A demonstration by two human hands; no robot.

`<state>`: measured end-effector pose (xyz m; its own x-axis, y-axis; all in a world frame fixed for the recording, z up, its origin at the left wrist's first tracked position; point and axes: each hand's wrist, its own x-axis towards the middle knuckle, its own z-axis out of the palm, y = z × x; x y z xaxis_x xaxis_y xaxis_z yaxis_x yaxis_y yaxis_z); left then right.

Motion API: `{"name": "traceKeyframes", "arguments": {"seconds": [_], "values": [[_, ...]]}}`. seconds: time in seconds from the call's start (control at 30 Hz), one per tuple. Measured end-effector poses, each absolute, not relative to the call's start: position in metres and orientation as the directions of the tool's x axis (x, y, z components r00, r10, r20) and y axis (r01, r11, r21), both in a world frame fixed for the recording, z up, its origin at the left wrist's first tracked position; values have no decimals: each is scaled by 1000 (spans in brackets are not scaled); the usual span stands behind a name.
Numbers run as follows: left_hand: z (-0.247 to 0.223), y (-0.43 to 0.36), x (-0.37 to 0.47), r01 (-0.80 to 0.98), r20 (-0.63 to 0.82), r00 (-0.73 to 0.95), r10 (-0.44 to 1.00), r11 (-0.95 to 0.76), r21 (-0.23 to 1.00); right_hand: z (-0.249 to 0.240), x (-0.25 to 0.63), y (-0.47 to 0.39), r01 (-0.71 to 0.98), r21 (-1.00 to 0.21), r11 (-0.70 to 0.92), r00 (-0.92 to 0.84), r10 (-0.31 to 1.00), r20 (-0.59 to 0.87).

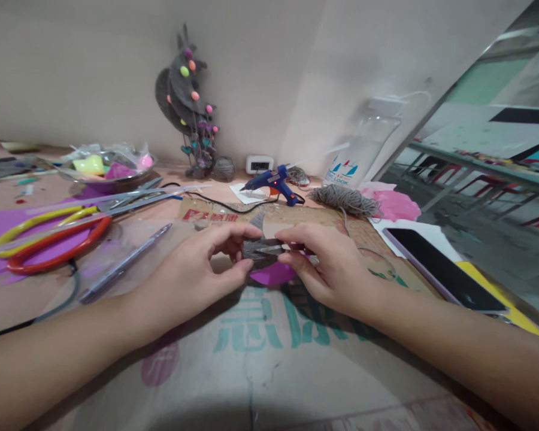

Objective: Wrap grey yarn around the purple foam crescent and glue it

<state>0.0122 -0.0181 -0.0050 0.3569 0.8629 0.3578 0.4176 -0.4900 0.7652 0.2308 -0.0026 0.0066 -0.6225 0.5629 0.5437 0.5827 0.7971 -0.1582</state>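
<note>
My left hand (220,251) pinches a grey yarn-wrapped piece (257,252) between thumb and fingers; a pointed grey tip (257,224) rises behind it. From the right, my right hand (321,257) grips a slim dark pair of tweezers (276,246), its pale prongs pointing left against the yarn piece. The fingers partly hide the tool. Just below both hands shows a bright purple piece (275,274), over the printed cardboard (251,371).
Beyond the hands lie a blue glue gun (269,184) and a grey yarn skein (345,200). Scissors with red and yellow handles (58,242) and a pen (126,263) are left; a phone (444,269) is right. A clear bottle (359,146) stands by the wall.
</note>
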Motion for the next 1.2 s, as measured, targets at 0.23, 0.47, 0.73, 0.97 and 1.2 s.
{"name": "traceKeyframes", "arguments": {"seconds": [0.23,0.47,0.73,0.97,1.2], "values": [[-5,-20,12,479,427,370,825,-563,674,7,230,-3,607,-31,794,-659,524,540],[0,-22,14,526,478,392,786,-618,584,7,228,-4,608,-9,794,-673,521,525],[-3,-21,15,508,466,395,792,-611,608,11,226,-5,623,109,774,-702,493,515],[-1,-24,14,505,449,389,805,-594,626,7,226,-3,612,131,780,-701,459,546],[-6,-17,12,424,355,358,863,-489,762,16,229,-8,578,-302,758,-517,626,583]]}}
